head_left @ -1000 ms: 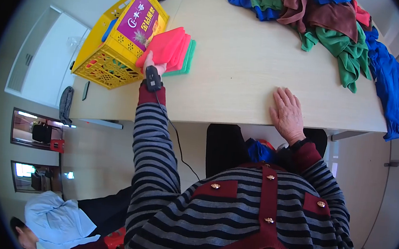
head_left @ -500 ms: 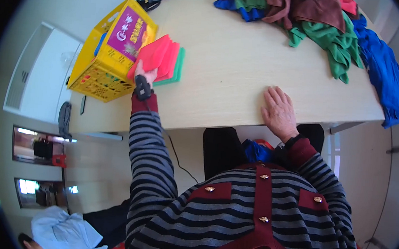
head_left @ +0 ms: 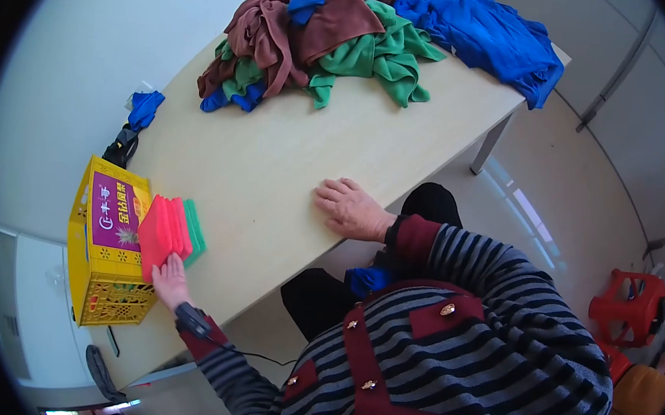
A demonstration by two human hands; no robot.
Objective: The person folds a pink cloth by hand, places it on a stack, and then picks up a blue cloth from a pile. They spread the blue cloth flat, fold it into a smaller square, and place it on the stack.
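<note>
My left hand (head_left: 172, 282) is at the near end of a stack of folded red cloths (head_left: 162, 234), its fingers stretched out and touching the nearest one. Behind the red ones, on the side away from the crate, are folded green cloths (head_left: 194, 231). This stack rests against the yellow plastic crate (head_left: 114, 305), which carries a purple label (head_left: 113, 210). My right hand (head_left: 354, 209) lies flat on the table (head_left: 273, 163) near its front edge, fingers extended, holding nothing.
A heap of loose brown cloths (head_left: 272, 40), green cloths (head_left: 389, 54) and blue cloths (head_left: 482, 39) covers the table's far side. A small blue cloth (head_left: 145, 110) lies beyond the crate. A red stool (head_left: 628, 308) stands on the floor at right.
My view has turned toward the right, so the table and crate appear shifted. My left hand stays by the folded red cloths, with its fingers now along their near end. My right hand remains flat on the table.
</note>
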